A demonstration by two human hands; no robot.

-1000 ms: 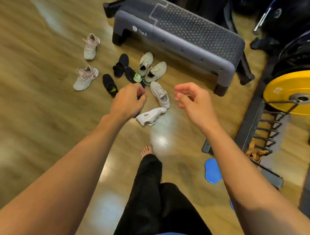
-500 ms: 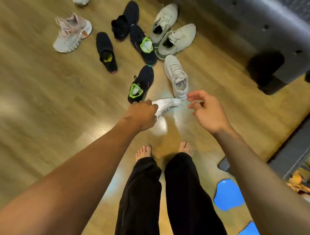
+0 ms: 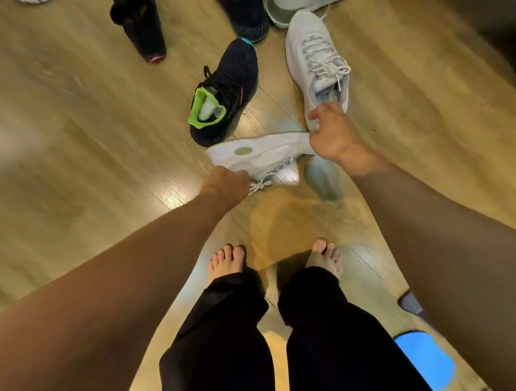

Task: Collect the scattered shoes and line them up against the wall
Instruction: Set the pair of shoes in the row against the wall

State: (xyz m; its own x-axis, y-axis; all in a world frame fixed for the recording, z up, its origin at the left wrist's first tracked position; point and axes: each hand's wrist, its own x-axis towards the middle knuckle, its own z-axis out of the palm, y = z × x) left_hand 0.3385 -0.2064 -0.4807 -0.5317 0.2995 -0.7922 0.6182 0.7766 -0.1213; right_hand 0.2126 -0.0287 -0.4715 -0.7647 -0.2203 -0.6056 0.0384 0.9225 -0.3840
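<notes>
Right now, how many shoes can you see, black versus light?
Black shoes: 3
Light shoes: 3
Total: 6, not counting a pale sliver cropped at the top left.

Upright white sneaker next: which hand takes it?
Right. The right hand sits at the heel of the upright white sneaker; the left hand grips the tipped white shoe, farther off.

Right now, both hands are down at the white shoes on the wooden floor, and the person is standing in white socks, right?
Not quite: the head view shows bare feet, no socks. The rest holds: the left hand is at the tipped white shoe, the right hand by the upright white shoe, on the wooden floor.
</notes>
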